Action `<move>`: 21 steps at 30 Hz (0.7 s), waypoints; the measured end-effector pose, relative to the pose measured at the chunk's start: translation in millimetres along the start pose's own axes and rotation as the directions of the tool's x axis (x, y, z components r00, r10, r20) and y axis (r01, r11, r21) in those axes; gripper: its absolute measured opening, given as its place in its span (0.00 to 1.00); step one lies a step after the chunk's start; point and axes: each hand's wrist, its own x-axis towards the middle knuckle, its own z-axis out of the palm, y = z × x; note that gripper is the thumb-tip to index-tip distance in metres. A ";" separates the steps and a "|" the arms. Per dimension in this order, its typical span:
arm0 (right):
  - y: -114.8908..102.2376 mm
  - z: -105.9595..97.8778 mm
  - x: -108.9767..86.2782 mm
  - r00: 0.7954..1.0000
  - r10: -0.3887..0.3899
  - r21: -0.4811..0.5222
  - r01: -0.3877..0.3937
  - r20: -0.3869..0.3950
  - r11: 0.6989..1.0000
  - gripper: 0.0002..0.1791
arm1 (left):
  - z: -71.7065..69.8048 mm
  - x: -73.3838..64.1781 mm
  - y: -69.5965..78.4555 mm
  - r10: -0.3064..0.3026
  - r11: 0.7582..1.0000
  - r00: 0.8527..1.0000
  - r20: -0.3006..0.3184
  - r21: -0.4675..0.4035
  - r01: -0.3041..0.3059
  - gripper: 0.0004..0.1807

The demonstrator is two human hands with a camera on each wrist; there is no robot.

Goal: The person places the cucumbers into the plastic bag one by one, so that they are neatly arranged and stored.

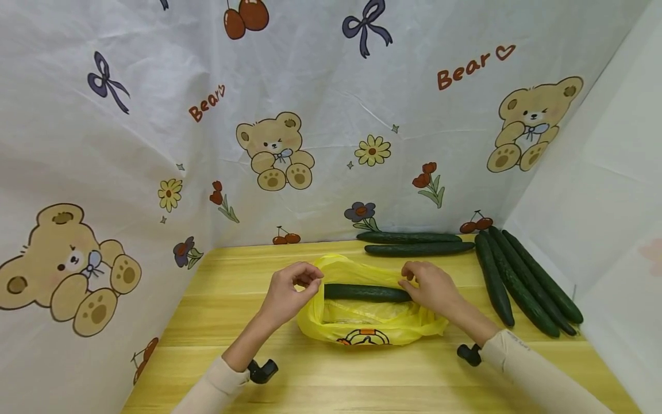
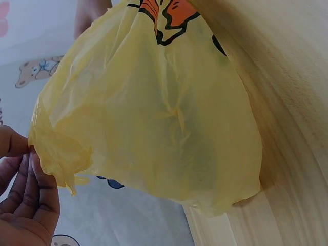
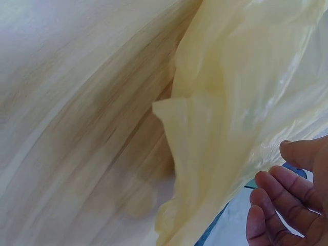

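A yellow plastic bag (image 1: 362,333) with an orange and black print lies mouth up on the table. One dark green cucumber (image 1: 367,292) lies lengthwise inside it, showing faintly through the film. At the bag's left side, my left hand (image 1: 292,290) pinches the rim between thumb and fingers; the left wrist view shows bunched film at the fingertips (image 2: 36,154). My right hand (image 1: 434,287) is at the bag's right rim, near the cucumber's right end. In the right wrist view, its thumb and fingers (image 3: 287,200) stand apart beside the film, loosely bent.
Two cucumbers (image 1: 419,249) lie along the back edge of the table (image 1: 248,368). Several more cucumbers (image 1: 522,282) lie side by side at the right, close to the white side wall (image 1: 610,172). A bear-print cloth (image 1: 320,86) hangs behind and to the left.
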 end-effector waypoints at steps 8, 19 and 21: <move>9.8 -6.3 -7.4 0.999 0.051 0.003 -0.051 0.020 0.999 0.09 | -0.6 -1.2 -0.8 0.003 1.000 1.000 -0.003 -0.003 -0.003 0.05; 42.4 -17.7 -21.6 0.990 0.140 0.030 -0.141 0.024 0.990 0.14 | -1.3 -3.5 -1.8 0.005 1.000 1.000 -0.006 -0.006 -0.005 0.05; 48.5 -21.7 -26.0 0.984 0.174 0.046 -0.175 0.034 0.983 0.16 | -1.5 -3.6 -2.1 0.008 1.000 1.000 -0.006 -0.004 -0.008 0.05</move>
